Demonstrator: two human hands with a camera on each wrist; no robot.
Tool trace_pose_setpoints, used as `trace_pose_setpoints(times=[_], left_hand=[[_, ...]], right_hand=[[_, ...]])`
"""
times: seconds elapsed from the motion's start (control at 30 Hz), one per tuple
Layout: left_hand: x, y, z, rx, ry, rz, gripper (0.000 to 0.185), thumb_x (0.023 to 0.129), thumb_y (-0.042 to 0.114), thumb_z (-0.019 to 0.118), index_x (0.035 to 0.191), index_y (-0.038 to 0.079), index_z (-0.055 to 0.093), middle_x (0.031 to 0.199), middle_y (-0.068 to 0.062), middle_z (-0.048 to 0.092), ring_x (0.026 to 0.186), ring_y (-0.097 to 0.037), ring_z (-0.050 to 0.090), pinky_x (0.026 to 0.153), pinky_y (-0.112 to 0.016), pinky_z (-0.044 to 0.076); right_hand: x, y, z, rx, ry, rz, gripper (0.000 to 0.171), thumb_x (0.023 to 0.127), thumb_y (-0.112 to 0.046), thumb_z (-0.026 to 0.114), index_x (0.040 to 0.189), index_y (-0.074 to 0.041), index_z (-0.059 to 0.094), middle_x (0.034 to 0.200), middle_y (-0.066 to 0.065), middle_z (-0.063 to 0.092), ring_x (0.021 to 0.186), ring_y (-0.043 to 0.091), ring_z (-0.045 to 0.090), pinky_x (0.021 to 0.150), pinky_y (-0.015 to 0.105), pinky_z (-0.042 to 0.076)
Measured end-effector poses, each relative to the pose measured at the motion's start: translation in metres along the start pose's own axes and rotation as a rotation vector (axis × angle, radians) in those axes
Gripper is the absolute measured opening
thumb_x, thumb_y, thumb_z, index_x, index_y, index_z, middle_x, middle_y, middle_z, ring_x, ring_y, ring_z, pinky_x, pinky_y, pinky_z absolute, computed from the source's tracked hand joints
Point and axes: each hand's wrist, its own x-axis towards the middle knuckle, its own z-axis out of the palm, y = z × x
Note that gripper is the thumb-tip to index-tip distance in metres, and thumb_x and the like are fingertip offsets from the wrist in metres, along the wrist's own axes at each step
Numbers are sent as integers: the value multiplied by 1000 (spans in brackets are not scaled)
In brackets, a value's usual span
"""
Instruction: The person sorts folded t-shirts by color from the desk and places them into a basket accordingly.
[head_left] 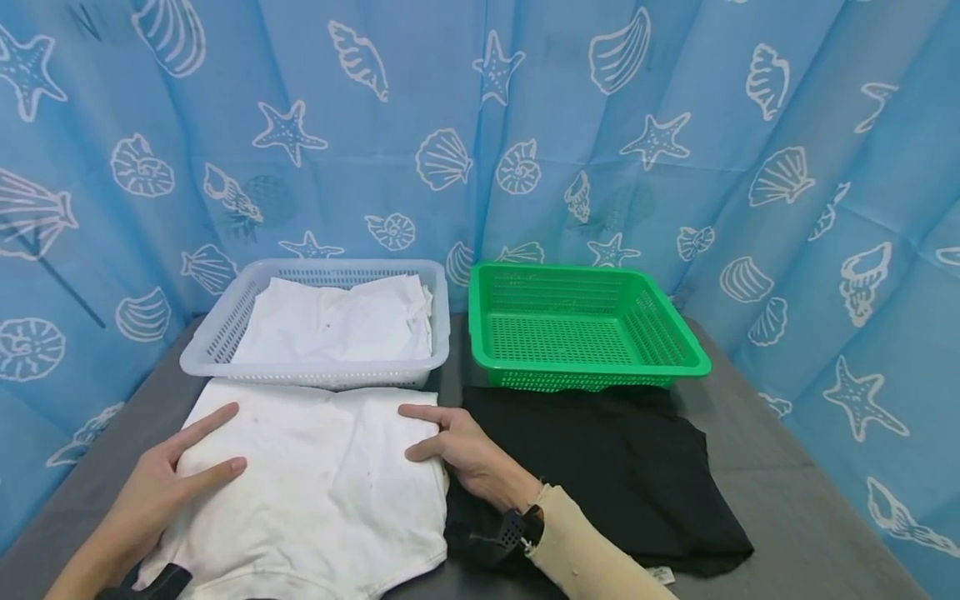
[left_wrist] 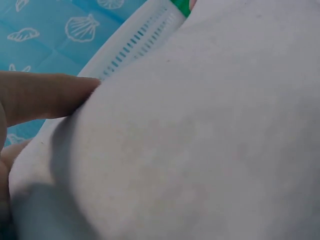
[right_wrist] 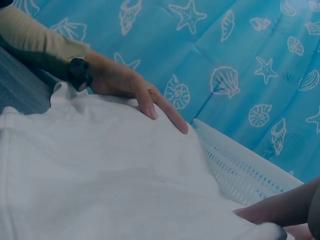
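Observation:
A folded white shirt (head_left: 315,475) lies between both hands, a curved neckline seam showing at its near edge. My left hand (head_left: 168,479) holds its left side, index finger and thumb spread on top and the other fingers hidden at the edge. At the upper right side my right hand (head_left: 465,450) holds the cloth, with index finger and thumb on top and the remaining fingers out of sight. In the left wrist view, a finger (left_wrist: 50,97) reaches over the cloth's edge. The right wrist view shows the left hand (right_wrist: 122,82) on the far side of the shirt.
Behind the shirt stands a white basket (head_left: 315,369) with folded white cloth (head_left: 337,321) inside. A green basket (head_left: 592,367) stands to its right. A folded black garment (head_left: 600,475) lies on the grey tabletop (head_left: 810,508), partly under my right forearm. A blue seashell curtain (head_left: 480,125) hangs behind.

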Motion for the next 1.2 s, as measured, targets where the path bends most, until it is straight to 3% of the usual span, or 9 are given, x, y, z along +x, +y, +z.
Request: trace_pose_setpoints(times=[0.1,0.13,0.23,0.37,0.6,0.73,0.93,1.2], left_hand=[[-1,1,-2,-10,44,26,76,90,40,72,154,39,30,160,-17,19,142,-38,17,83,-11,34],[-2,1,-2,-19,57,30,75,91,39,72,154,40,31,160,-16,19,143,-34,17,76,-7,32],[-5,1,-3,-74,83,45,73,92,34,72,153,39,32,161,-11,18,142,-19,18,77,-3,32],[-10,-2,-4,-113,112,74,72,93,27,71,154,36,34,160,0,22,134,-4,25,79,-5,37],[-13,3,-1,-105,110,164,73,93,20,72,154,33,34,155,12,30,129,2,32,81,-7,39],[-13,8,0,-109,108,236,74,93,13,71,155,30,34,155,13,32,129,3,32,84,-6,38],[-14,18,2,-121,67,265,74,94,11,69,155,30,32,157,10,31,131,1,33,84,-8,40],[-20,47,-10,-163,11,316,78,94,3,67,157,29,29,159,4,26,124,-8,38,80,-15,46]], right_hand=[[1,-2,1,-1,0,-11,61,75,16,70,131,-7,64,129,10,58,116,22,55,92,34,47],[1,-3,1,-3,0,-14,61,75,16,70,131,-7,65,129,10,58,115,22,55,92,34,48],[1,-6,1,-3,-6,-23,61,75,16,71,130,-8,65,128,10,59,114,23,56,91,35,49],[-2,-12,1,-16,-27,-39,60,75,16,71,130,-9,66,131,10,59,115,23,57,91,35,49],[-7,-28,-3,-44,-59,-79,61,75,14,72,130,-11,66,132,7,60,115,23,58,93,36,49],[-8,-33,-7,-53,-90,-102,61,76,14,72,132,-10,65,131,9,60,114,24,59,93,37,49],[-9,-40,-14,-67,-146,-137,61,78,14,71,135,-7,62,132,12,59,114,25,58,93,37,49],[-16,-59,-20,-63,-200,-161,64,79,13,71,138,-6,57,131,17,59,115,28,58,91,38,50]])
